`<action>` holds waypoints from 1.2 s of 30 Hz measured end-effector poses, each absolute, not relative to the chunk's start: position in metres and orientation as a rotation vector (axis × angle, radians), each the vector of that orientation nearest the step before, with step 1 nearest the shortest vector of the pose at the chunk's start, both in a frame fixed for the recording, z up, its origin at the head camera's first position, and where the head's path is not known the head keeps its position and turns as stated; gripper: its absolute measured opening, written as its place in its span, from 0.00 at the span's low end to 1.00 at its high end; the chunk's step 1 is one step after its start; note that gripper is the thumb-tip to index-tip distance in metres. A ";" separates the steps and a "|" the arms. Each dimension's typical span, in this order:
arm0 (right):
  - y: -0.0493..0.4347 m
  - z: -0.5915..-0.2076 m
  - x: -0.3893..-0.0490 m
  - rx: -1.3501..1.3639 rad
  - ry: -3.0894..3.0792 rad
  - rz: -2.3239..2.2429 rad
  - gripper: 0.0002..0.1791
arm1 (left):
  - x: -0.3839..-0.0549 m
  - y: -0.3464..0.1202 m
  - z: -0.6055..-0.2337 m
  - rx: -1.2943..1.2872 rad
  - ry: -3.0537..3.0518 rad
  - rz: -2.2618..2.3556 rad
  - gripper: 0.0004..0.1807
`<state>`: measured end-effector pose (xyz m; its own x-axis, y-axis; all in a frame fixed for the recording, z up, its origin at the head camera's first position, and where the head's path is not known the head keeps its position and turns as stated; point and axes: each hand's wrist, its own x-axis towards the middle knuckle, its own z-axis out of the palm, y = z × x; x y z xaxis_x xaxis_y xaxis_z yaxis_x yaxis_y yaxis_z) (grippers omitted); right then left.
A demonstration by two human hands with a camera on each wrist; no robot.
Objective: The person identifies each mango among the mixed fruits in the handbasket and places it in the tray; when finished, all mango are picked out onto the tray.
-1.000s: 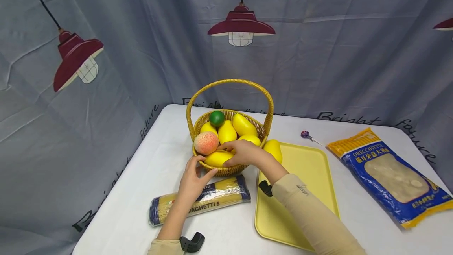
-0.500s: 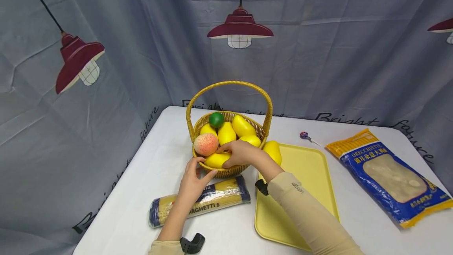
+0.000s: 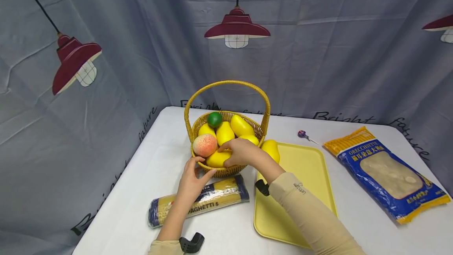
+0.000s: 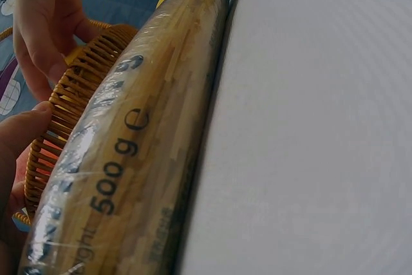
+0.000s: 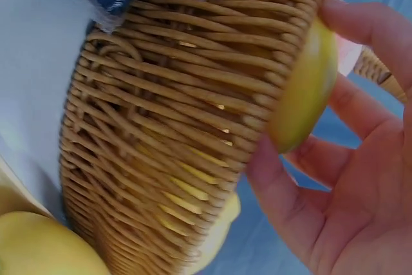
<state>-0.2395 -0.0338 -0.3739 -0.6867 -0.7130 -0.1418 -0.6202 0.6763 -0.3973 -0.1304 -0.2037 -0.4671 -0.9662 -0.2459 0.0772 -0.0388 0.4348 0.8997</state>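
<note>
A wicker basket [image 3: 219,172] with a tall handle stands near the back of the table. In it lie several yellow mangoes [image 3: 225,133], a peach [image 3: 205,145] and a small green fruit [image 3: 214,119]. My right hand [image 3: 244,154] holds the front mango [image 3: 216,159] at the basket's near side, with thumb and fingers round it; the right wrist view shows this mango [image 5: 306,88] beside the rim. My left hand [image 3: 192,180] grips the basket's front left rim between thumb and fingers. In the left wrist view its thumb [image 4: 26,130] touches the wicker.
A spaghetti packet [image 3: 219,196] lies in front of the basket, partly under the left forearm. Right of it is a yellow tray [image 3: 276,215], with a loose mango [image 3: 270,150] near its far left corner. Farther right are a lollipop [image 3: 302,133] and an orecchiette bag [image 3: 385,172].
Both hands stay at the basket with little movement. The front mango has shifted very slightly to the right against the peach. The head view has moved a little.
</note>
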 end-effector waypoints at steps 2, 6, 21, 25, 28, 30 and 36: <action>-0.032 -0.370 -0.238 -1.072 2.653 -0.397 0.24 | -0.130 -0.203 -0.467 0.254 -2.494 -1.553 0.32; -0.026 -0.359 -0.232 -1.055 2.742 -0.326 0.25 | -0.130 -0.204 -0.466 0.262 -2.506 -1.532 0.33; 0.035 -0.352 -0.205 -0.873 2.972 -0.813 0.27 | -0.128 -0.205 -0.465 0.270 -2.528 -1.521 0.33; 0.056 -0.356 -0.202 -0.744 2.934 -1.097 0.30 | -0.128 -0.206 -0.466 0.256 -2.526 -1.519 0.34; 0.075 -0.361 -0.202 -0.609 2.910 -1.251 0.32 | -0.128 -0.208 -0.466 0.248 -2.523 -1.523 0.34; 0.088 -0.365 -0.202 -0.490 2.901 -1.326 0.33 | -0.128 -0.208 -0.466 0.248 -2.525 -1.528 0.34; 0.123 -0.381 -0.200 -0.140 2.940 -1.376 0.36 | -0.129 -0.208 -0.466 0.235 -2.531 -1.546 0.34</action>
<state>-0.2004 0.1234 -0.3813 -0.9905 -0.0322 0.1336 -0.1233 0.6387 -0.7595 -0.1289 -0.2075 -0.4664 -0.9739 -0.2193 0.0593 -0.0474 0.4515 0.8910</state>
